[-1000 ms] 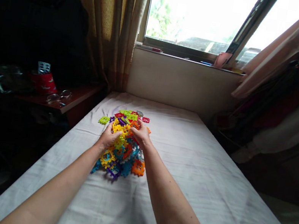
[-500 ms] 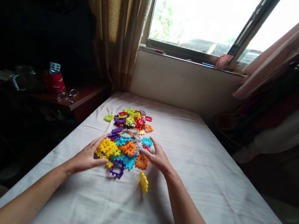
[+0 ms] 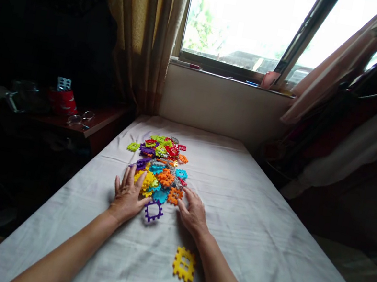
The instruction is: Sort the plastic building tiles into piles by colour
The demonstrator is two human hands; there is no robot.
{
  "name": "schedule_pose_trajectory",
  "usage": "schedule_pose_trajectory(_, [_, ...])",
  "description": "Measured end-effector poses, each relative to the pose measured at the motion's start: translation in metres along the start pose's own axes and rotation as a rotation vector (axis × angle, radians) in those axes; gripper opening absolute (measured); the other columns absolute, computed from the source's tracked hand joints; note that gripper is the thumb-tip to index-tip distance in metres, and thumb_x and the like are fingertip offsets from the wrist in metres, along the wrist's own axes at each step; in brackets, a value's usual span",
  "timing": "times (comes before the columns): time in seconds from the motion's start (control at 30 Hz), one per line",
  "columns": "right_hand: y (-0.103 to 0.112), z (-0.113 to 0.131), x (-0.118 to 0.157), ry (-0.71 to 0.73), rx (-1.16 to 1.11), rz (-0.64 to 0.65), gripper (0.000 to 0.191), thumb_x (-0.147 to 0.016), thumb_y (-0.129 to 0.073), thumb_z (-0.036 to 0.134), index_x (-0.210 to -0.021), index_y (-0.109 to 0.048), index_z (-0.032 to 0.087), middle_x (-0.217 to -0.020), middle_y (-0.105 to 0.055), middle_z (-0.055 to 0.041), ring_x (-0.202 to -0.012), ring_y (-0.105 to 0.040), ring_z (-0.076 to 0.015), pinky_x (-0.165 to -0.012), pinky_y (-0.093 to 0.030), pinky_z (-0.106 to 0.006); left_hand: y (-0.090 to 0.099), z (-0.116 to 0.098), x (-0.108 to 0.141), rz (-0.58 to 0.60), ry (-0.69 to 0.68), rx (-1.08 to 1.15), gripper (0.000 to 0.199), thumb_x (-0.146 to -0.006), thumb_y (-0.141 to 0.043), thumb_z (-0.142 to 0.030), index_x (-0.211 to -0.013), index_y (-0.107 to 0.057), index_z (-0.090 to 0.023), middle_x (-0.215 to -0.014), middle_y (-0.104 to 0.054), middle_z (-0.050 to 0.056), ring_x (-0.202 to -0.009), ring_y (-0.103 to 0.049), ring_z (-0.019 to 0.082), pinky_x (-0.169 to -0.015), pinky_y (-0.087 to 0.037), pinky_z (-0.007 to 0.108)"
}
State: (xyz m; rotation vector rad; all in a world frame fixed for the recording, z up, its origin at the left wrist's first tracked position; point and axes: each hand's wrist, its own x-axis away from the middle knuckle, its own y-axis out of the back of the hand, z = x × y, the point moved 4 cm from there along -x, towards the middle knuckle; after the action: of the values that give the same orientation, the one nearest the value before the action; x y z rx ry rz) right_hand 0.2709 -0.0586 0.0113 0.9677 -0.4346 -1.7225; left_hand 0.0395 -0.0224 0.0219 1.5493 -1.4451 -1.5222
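Observation:
Colourful plastic interlocking tiles lie heaped on a pale sheet. My left hand [image 3: 127, 198] is open, fingers spread against the left side of the heap, beside the yellow tiles [image 3: 145, 181]. On the other side my right hand [image 3: 193, 211] is open too, its fingertips at an orange tile [image 3: 175, 196]. Between the two hands sits a purple square frame tile [image 3: 153, 211], close to my left thumb. A single yellow tile [image 3: 184, 264] lies flat nearer to me, beside my right forearm. Blue tiles [image 3: 160, 195] and another orange tile [image 3: 166, 177] show in the heap's near part.
Green, red and purple tiles [image 3: 160, 147] form the heap's far part. The sheet-covered surface [image 3: 249, 229] reaches a wall below a window. Left of it, a dark table [image 3: 104, 121] carries a red container [image 3: 63, 102] and glasses [image 3: 81, 117]. Clothes [image 3: 355, 122] hang at the right.
Both hands have come lower, against the heap's near sides, and the near tiles sit closer together. The yellow tile, tilted in the air before, now lies flat on the sheet.

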Motion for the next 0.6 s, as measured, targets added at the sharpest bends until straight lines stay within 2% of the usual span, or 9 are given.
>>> schedule_pose_trajectory(0.1, [0.004, -0.007, -0.002, -0.007, -0.086, -0.049, 0.041, -0.082, -0.058, 0.030, -0.122, -0.065, 0.022, -0.129, -0.064, -0.0107, -0.122, -0.057, -0.0260, -0.107, -0.043, -0.047, -0.003, -0.003, 0.004, 0.000, -0.067, 0.030, 0.073, -0.084, -0.059, -0.040, -0.151, -0.035, -0.021, -0.160, -0.028, 0.017, -0.148, -0.023, 0.034, -0.118, -0.017, 0.057])
schedule_pose_trajectory(0.23, [0.010, -0.008, -0.002, 0.001, -0.239, -0.007, 0.039, -0.080, -0.060, 0.031, -0.117, -0.067, 0.022, -0.127, -0.065, -0.0106, -0.121, -0.058, -0.0249, -0.108, -0.043, -0.045, -0.008, 0.001, 0.003, -0.010, -0.027, 0.048, 0.068, -0.084, -0.056, -0.036, -0.149, -0.038, -0.022, -0.157, -0.035, 0.014, -0.146, -0.029, 0.031, -0.117, -0.023, 0.052])
schedule_pose_trajectory(0.4, [0.032, -0.013, 0.006, -0.031, -0.307, 0.258, 0.037, -0.077, -0.067, 0.042, -0.107, -0.073, 0.021, -0.134, -0.060, -0.0133, -0.127, -0.054, -0.0268, -0.111, -0.039, -0.045, -0.006, 0.003, 0.001, -0.084, 0.013, 0.038, 0.068, -0.083, -0.058, -0.039, -0.146, -0.043, -0.020, -0.157, -0.034, 0.017, -0.146, -0.028, 0.034, -0.116, -0.025, 0.053])
schedule_pose_trajectory(0.53, [0.059, -0.010, 0.028, -0.009, -0.238, 0.517, 0.048, -0.068, -0.078, 0.051, -0.108, -0.074, 0.025, -0.145, -0.052, -0.0119, -0.141, -0.038, -0.0315, -0.116, -0.030, -0.050, -0.002, -0.001, 0.002, -0.103, -0.049, 0.039, 0.077, -0.079, -0.063, -0.045, -0.147, -0.041, -0.017, -0.157, -0.032, 0.019, -0.146, -0.027, 0.035, -0.118, -0.022, 0.053])
schedule_pose_trajectory(0.6, [0.070, -0.005, 0.041, 0.006, -0.178, 0.607, 0.055, -0.064, -0.081, 0.053, -0.112, -0.073, 0.028, -0.149, -0.046, -0.0113, -0.145, -0.030, -0.0336, -0.117, -0.027, -0.053, -0.001, -0.004, 0.003, -0.104, -0.088, 0.040, 0.077, -0.079, -0.063, -0.046, -0.147, -0.041, -0.018, -0.158, -0.031, 0.018, -0.146, -0.026, 0.035, -0.118, -0.019, 0.054])
